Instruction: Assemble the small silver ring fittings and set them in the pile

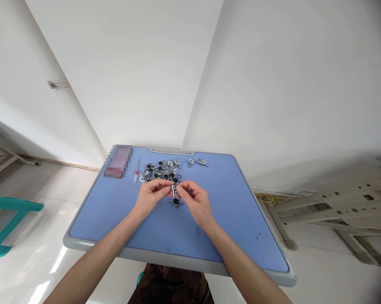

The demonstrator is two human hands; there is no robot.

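Observation:
Between the fingertips of my left hand (153,194) and my right hand (195,200) is a small silver metal part (173,190) with a short rod pointing down. Both hands pinch it just above the blue desk. Right below it lies a metal piece with a black round centre (176,202) and arms sticking out. Behind my hands spreads a pile of similar metal parts (160,169), several with black round centres. A thin black ring (179,177) lies at the pile's right side.
A screwdriver with a clear and red handle (135,174) lies left of the pile, beside a blurred flat rectangular item (119,161). Two metal parts (191,162) sit apart at the back of the blue desk (235,211). A green stool (13,207) stands on the floor at left.

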